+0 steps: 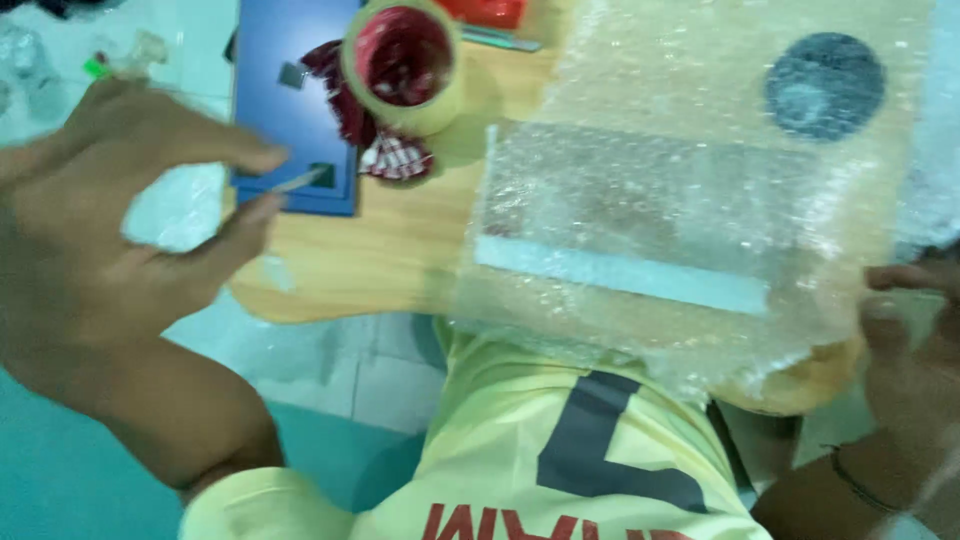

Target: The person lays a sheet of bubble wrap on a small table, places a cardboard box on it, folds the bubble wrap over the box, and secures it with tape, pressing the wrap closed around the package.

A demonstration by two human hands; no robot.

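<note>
**Left hand pinches a thin strip beside the tape roll; right hand at the edge of the bubble wrap**

The roll of tape (402, 68), a tan ring with a red inner core, serves as the landmark. Well to its left, the left hand (120, 220) hovers blurred over the wooden table (390, 250), whose top is smooth, pale and round-edged. Thumb and forefinger are closed together, pinching a thin, pale strip (298, 181) that pokes out toward the roll; the other fingers curl loosely. The strip lies right at the fingertips, its free end over a flat blue board (285, 90) just left of the roll. Under and just below the roll sits a crumpled red and white cloth (395, 155).

To the right of the roll, a sheet of bubble wrap (700, 200), clear and knobbly, is folded around a flat rectangular object (620, 270) with a pale, straight lower edge. Farthest right of the roll, the right hand (915, 330) touches the wrap's lower right edge, fingers bent; whether they grip it I cannot tell.
</note>
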